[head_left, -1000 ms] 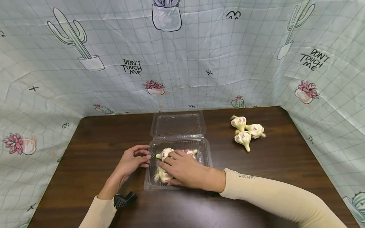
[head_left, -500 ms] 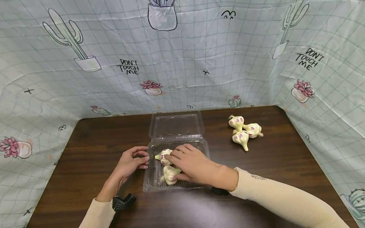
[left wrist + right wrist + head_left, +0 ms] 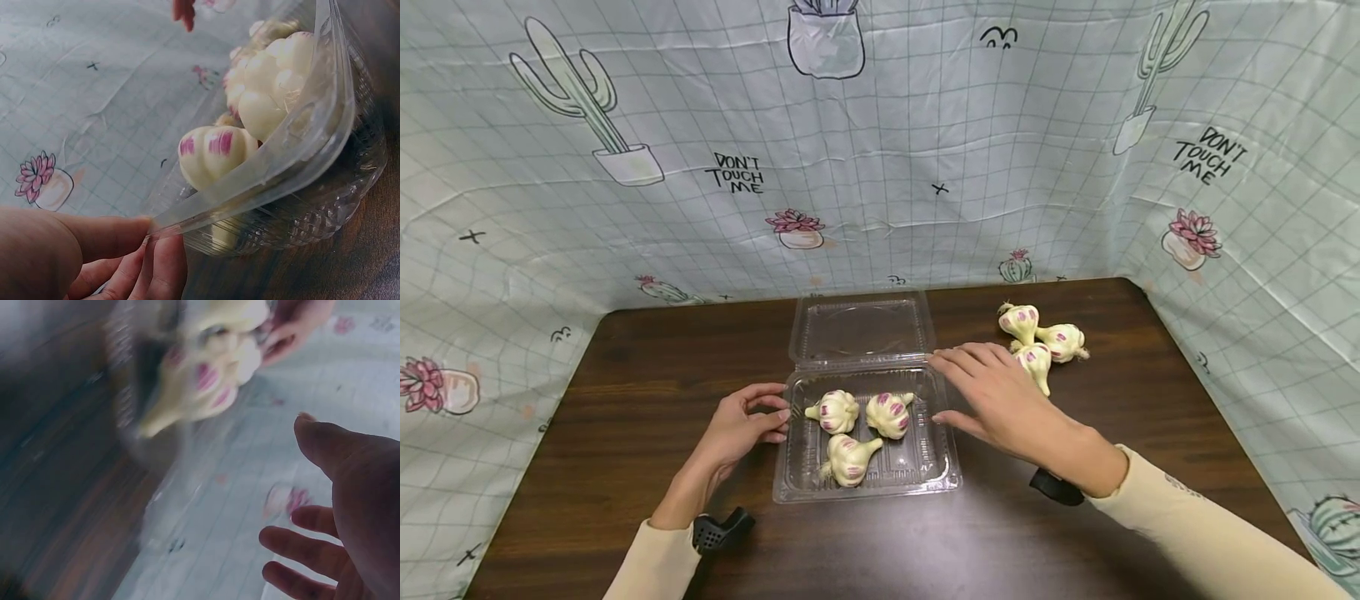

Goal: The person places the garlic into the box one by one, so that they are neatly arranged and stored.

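Note:
A clear plastic clamshell container (image 3: 917, 475) lies on the table with its lid (image 3: 863, 329) folded back. Inside its base are three garlic bulbs: one at upper left (image 3: 837, 412), one at upper right (image 3: 889, 415) and a lower one (image 3: 850, 460). My left hand (image 3: 741, 427) pinches the container's left rim between thumb and fingers, plain in the left wrist view (image 3: 150, 228). Over the right rim hangs my right hand (image 3: 1003, 404), fingers spread and holding nothing; the right wrist view also shows those fingers (image 3: 306, 550) apart from everything.
Another three garlic bulbs cluster on the table at the back right: a rear one (image 3: 1019, 322), a right one (image 3: 1063, 342) and a front one (image 3: 1036, 363), partly behind my right hand. A printed cloth (image 3: 865, 167) walls the dark wooden table (image 3: 685, 358).
My right hand has let go of the upper right garlic bulb in the container. It has lifted and moved right, past the rim. The left hand stays at the left rim.

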### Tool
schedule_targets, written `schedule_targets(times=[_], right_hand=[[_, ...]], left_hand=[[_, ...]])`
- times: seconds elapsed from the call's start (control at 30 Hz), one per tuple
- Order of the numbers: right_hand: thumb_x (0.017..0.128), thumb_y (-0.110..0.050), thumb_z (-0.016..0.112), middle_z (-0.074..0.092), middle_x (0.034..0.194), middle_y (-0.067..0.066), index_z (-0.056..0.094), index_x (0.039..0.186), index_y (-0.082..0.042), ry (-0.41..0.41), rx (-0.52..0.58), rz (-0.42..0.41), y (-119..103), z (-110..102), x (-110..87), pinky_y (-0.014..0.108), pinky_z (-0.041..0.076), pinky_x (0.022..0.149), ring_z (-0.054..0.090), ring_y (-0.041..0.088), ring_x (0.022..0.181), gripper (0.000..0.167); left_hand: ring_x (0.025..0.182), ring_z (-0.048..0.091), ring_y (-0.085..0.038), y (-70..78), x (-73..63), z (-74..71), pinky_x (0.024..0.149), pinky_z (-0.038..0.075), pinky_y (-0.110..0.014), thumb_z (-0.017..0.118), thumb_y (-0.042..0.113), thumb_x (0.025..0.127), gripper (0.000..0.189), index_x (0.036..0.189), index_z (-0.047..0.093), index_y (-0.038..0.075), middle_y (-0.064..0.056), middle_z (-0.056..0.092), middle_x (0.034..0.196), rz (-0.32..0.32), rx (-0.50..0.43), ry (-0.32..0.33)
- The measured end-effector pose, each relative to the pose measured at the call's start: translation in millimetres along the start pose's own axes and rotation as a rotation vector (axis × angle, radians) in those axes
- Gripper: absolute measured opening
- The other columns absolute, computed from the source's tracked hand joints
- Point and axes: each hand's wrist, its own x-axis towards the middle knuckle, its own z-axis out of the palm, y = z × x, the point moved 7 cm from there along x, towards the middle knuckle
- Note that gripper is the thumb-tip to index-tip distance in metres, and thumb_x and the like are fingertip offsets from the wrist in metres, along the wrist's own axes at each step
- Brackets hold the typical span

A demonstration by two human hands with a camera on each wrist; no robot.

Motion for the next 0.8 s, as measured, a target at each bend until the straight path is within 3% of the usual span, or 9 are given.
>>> schedule_targets(times=[0.5,0.8], right_hand=[[0.089,-0.048,0.073,0.065,0.138,0.02,0.063,0.139,0.003,0.034,-0.119,0.11,57,7,-47.4,0.06,0.051,0.103,0.061,0.044,0.12,0.073],[0.08,-0.042,0.086,0.066,0.134,0.023,0.064,0.135,0.003,0.029,-0.183,0.149,82,18,-68.1,0.06,0.05,0.104,0.061,0.045,0.121,0.075]], left_hand=[[0.076,0.069,-0.011,-0.5,3.0,-3.8,0.07,0.065,-0.026,0.064,-0.008,0.101,0.048,0.146,0.049,-0.013,-0.012,0.064,0.111,-0.009,0.012,-0.009],[0.076,0.069,-0.01,2.7,4.4,-4.5,0.071,0.064,-0.025,0.064,-0.007,0.101,0.047,0.146,0.049,-0.013,-0.012,0.063,0.11,-0.011,0.022,-0.018]])
